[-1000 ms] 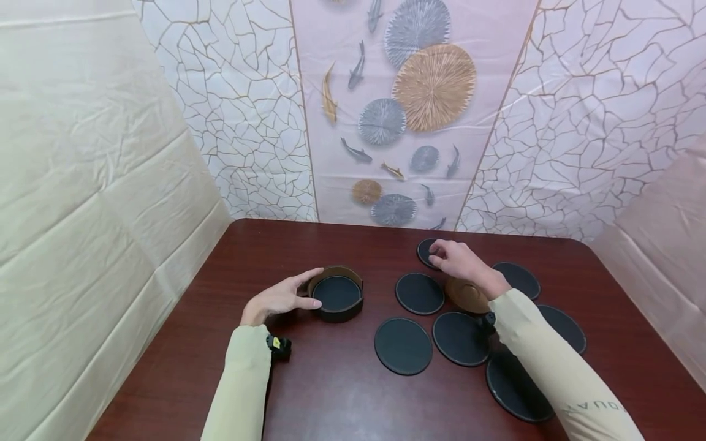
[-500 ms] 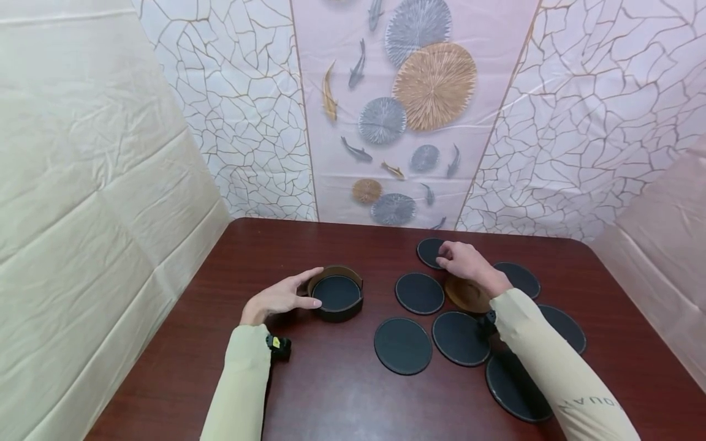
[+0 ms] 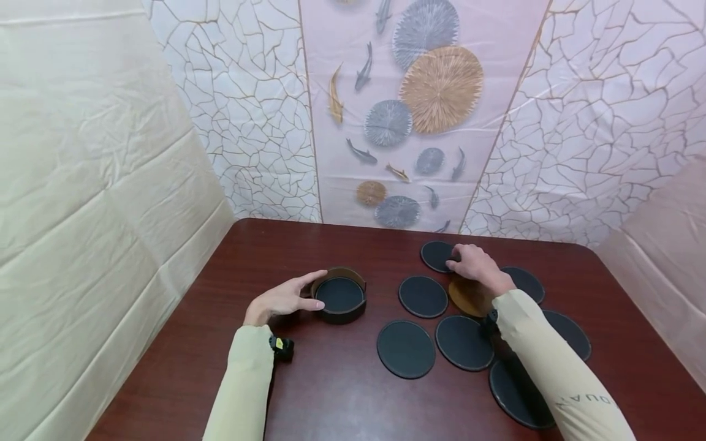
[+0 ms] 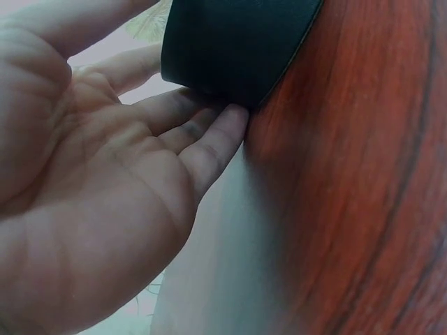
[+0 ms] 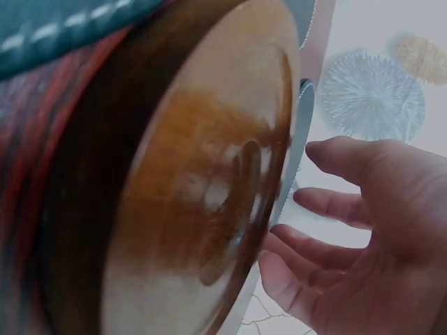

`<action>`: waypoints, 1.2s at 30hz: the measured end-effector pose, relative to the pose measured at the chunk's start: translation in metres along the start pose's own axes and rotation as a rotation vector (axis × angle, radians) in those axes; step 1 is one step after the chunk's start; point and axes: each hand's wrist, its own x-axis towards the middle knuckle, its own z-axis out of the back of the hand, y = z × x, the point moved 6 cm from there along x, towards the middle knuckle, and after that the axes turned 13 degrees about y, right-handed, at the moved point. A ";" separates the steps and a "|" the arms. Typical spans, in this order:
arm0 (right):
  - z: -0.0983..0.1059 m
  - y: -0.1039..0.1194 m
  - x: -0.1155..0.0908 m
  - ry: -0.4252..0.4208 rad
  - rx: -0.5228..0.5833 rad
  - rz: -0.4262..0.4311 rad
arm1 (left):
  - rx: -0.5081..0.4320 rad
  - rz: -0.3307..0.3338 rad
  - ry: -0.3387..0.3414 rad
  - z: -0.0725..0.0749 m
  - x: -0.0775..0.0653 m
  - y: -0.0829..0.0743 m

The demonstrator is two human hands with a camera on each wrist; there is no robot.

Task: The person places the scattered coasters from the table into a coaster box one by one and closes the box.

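My left hand (image 3: 284,300) holds the left side of a round black coaster holder (image 3: 341,316) with a brown inner wall, thumb at the near rim and fingers round the far side. In the left wrist view, fingertips (image 4: 227,122) touch the foot of the holder's dark wall (image 4: 237,49). A black coaster (image 3: 337,294) lies inside it. My right hand (image 3: 475,264) is at the right edge of the farthest black coaster (image 3: 436,254), fingers loosely bent and apart. Below that wrist sits a round brown wooden disc (image 3: 466,298) with a recessed centre (image 5: 209,181).
Several more black coasters lie on the dark red table (image 3: 325,392), among them a middle one (image 3: 423,296), a near one (image 3: 406,349) and a right one (image 3: 568,334). The right forearm (image 3: 551,361) partly covers others. A patterned cloth (image 3: 353,122) hangs behind.
My right hand has moved slightly right, from over the far coaster to its right edge, so more of that coaster shows. The left hand stays at the holder. The head view shifts slightly.
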 end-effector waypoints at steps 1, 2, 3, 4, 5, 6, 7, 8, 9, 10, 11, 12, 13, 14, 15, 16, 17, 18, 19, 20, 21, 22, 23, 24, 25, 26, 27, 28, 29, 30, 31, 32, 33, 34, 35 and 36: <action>0.000 -0.002 0.001 -0.004 0.000 -0.009 | 0.001 0.001 0.002 0.000 0.000 0.000; 0.000 -0.003 0.002 -0.009 0.002 -0.018 | 0.003 0.001 0.002 0.000 0.000 0.000; 0.000 -0.004 0.003 -0.015 0.003 -0.026 | -0.001 0.005 0.000 0.000 0.000 0.001; 0.000 -0.005 0.003 -0.020 0.005 -0.034 | -0.001 0.002 0.000 0.000 0.000 0.001; -0.001 -0.006 0.004 -0.021 0.008 -0.037 | -0.001 0.001 -0.001 0.000 0.000 0.001; -0.001 -0.006 0.005 -0.022 0.011 -0.041 | 0.000 0.000 -0.004 0.000 0.000 0.002; -0.002 -0.006 0.006 -0.022 0.018 -0.046 | 0.001 -0.001 -0.006 0.000 0.000 0.002; -0.002 -0.006 0.007 -0.023 0.025 -0.050 | 0.001 -0.002 -0.007 0.001 0.000 0.002; -0.002 -0.006 0.007 -0.023 0.036 -0.053 | -0.001 -0.001 -0.008 0.001 0.000 0.002; -0.003 -0.005 0.008 -0.022 0.047 -0.054 | -0.003 0.000 -0.008 0.000 -0.001 0.001; -0.003 -0.005 0.008 -0.021 0.058 -0.056 | -0.004 0.002 -0.008 0.001 -0.001 0.001; -0.004 -0.005 0.009 -0.023 0.067 -0.061 | 0.002 -0.002 -0.009 0.001 -0.001 0.000; -0.004 -0.005 0.009 -0.023 0.073 -0.063 | 0.004 0.000 -0.009 0.001 -0.001 0.000; -0.004 -0.005 0.009 -0.021 0.076 -0.066 | 0.003 0.002 -0.010 0.000 -0.001 -0.001; -0.005 -0.006 0.010 -0.013 0.079 -0.069 | 0.003 0.004 -0.011 0.000 -0.001 -0.001; -0.005 -0.007 0.010 -0.003 0.080 -0.071 | 0.002 0.005 -0.012 0.000 -0.001 -0.001; -0.005 -0.008 0.010 0.005 0.082 -0.076 | -0.001 0.005 -0.013 0.000 -0.001 -0.001; -0.006 -0.009 0.010 0.015 0.085 -0.081 | -0.005 0.006 -0.014 0.000 -0.001 -0.001; -0.006 -0.011 0.010 0.026 0.091 -0.085 | -0.016 0.012 -0.013 0.000 0.000 0.000; -0.005 -0.012 0.010 0.038 0.099 -0.087 | -0.022 0.014 -0.013 0.000 0.000 0.000; -0.006 -0.013 0.010 0.050 0.112 -0.091 | -0.025 0.015 -0.012 0.000 0.001 0.001; -0.006 -0.014 0.011 0.059 0.122 -0.096 | -0.031 0.017 -0.012 -0.001 0.001 0.001; -0.006 -0.015 0.011 0.069 0.141 -0.103 | -0.033 0.019 -0.013 -0.001 0.001 0.002; -0.006 -0.016 0.012 0.081 0.160 -0.110 | -0.035 0.021 -0.015 -0.001 0.002 0.003; -0.006 -0.016 0.012 0.091 0.180 -0.114 | -0.037 0.022 -0.017 -0.001 0.002 0.003; -0.007 -0.017 0.013 0.102 0.201 -0.120 | -0.039 0.022 -0.021 -0.001 0.002 0.004; -0.008 -0.018 0.014 0.112 0.218 -0.129 | -0.044 0.023 -0.022 -0.001 0.002 0.004; -0.009 -0.019 0.015 0.123 0.235 -0.138 | -0.046 0.024 -0.022 -0.001 0.002 0.005; -0.010 -0.020 0.016 0.133 0.252 -0.151 | -0.046 0.024 -0.022 -0.002 0.002 0.005; -0.011 -0.022 0.017 0.142 0.263 -0.162 | -0.049 0.024 -0.019 -0.002 0.002 0.005; -0.011 -0.023 0.018 0.147 0.271 -0.173 | -0.049 0.023 -0.018 -0.003 0.001 0.006; -0.012 -0.024 0.019 0.155 0.277 -0.183 | -0.048 0.024 -0.017 -0.003 0.001 0.006; -0.012 -0.025 0.019 0.161 0.281 -0.194 | -0.047 0.022 -0.016 -0.003 0.001 0.005; -0.012 -0.025 0.020 0.167 0.287 -0.202 | -0.042 0.018 -0.017 -0.002 0.001 0.005; -0.012 -0.025 0.020 0.169 0.293 -0.208 | -0.040 0.016 -0.020 -0.002 0.000 0.005; -0.012 -0.025 0.020 0.171 0.300 -0.213 | -0.037 0.013 -0.024 -0.002 0.000 0.004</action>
